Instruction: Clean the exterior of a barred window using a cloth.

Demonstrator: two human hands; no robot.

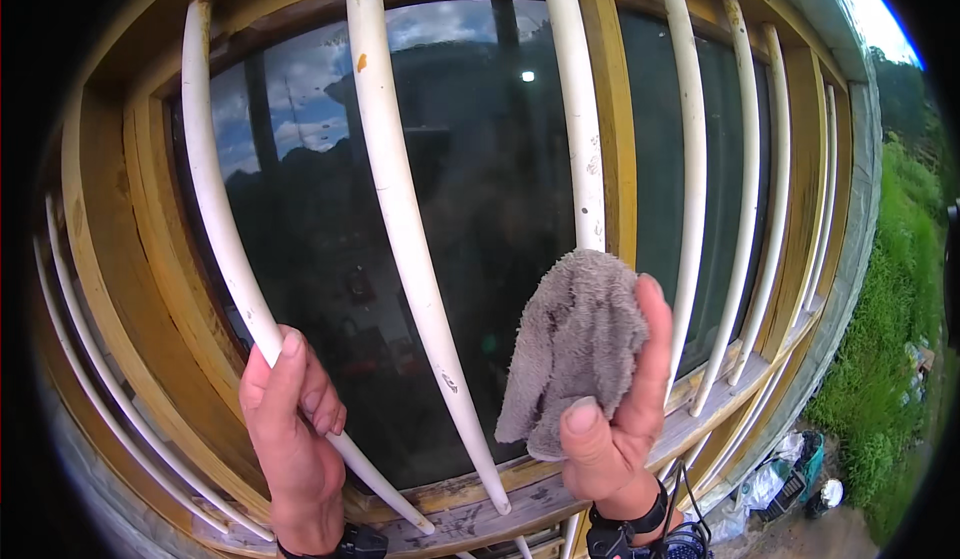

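Observation:
My left hand is wrapped around the lower part of a white-painted window bar. In my right hand is a grey-brown terry cloth, with the thumb in front and a finger along its right side. The cloth covers the lower part of another white bar, which shows marks and chipped paint above it. Between my hands stands a bar with a rust spot near its top and scuffs lower down. Behind the bars is a dark glass pane reflecting sky and hills.
A yellowish wooden frame surrounds the glass, with a worn wooden sill below. More white bars continue to the right. Far below at right are green grass and a heap of bags and containers. A black cable hangs by my right wrist.

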